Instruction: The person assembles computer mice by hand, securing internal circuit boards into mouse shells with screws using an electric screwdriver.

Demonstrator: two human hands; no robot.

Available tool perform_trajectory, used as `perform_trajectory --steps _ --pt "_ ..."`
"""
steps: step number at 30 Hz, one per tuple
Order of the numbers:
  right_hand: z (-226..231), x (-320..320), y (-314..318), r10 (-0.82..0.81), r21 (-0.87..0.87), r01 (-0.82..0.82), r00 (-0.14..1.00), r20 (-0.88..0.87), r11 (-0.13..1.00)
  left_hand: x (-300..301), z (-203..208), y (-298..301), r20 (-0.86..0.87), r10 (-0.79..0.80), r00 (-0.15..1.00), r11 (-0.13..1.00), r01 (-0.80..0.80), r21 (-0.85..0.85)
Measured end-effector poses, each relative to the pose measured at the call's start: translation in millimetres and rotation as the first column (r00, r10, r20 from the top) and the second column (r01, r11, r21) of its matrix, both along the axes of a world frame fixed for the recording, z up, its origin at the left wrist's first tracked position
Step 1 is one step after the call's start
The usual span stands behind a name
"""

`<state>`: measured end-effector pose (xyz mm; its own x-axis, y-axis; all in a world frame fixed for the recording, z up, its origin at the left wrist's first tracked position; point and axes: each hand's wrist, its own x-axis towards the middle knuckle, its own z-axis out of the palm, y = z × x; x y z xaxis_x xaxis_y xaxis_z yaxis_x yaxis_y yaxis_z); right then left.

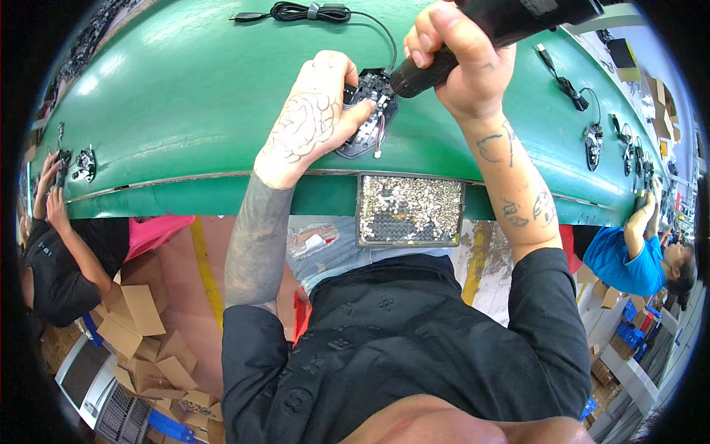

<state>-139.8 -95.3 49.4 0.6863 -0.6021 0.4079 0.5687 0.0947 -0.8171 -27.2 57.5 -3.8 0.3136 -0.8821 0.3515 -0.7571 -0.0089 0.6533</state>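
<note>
An opened computer mouse [367,133] lies on the green work surface, its circuit board and a few thin coloured wires exposed. My left hand [314,111] is closed on its left side, the thumb resting across the board and the other fingers curled at the far edge. In my right hand [473,66] is a black electric screwdriver [433,74], gripped round its body and tilted. Its tip comes down at the upper right part of the mouse; whether it touches a screw is hidden. The mouse's cable [310,12] lies bundled beyond, with its USB plug at the left.
A black tray [359,214] of small metal pieces, seemingly screws, sits at the bench's near edge. More opened mice [594,144] with cables lie rightward; another mouse part [85,164] lies left. Co-workers sit on both sides. Cardboard boxes [137,311] stand on the floor at lower left.
</note>
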Motion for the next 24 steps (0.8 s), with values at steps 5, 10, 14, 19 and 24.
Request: perform_trajectory --steps 5,10,14,19,24 --pt "0.9 1.0 5.3 0.012 0.011 -0.012 0.996 -0.089 1.0 -1.8 3.5 -1.7 0.007 -0.015 1.0 1.0 0.015 0.018" --pt "2.0 0.4 6.6 0.043 -0.007 -0.044 0.99 -0.138 0.999 -3.9 1.2 -1.1 -0.025 -0.003 1.0 0.999 0.004 0.054" --pt "8.6 3.1 -8.2 0.059 -0.065 -0.065 0.995 -0.078 0.996 -4.0 -2.7 -4.4 -0.08 0.015 0.997 0.998 -0.01 0.055" --pt "9.0 -17.7 -21.5 0.018 -0.049 -0.017 1.0 0.017 0.999 -11.0 0.9 -11.2 0.006 0.075 0.997 0.995 -0.076 0.062" --pt "19.8 -33.0 -29.8 0.041 0.036 -0.047 0.985 0.167 0.998 -15.2 6.0 2.9 0.104 0.214 0.971 0.972 -0.222 0.075"
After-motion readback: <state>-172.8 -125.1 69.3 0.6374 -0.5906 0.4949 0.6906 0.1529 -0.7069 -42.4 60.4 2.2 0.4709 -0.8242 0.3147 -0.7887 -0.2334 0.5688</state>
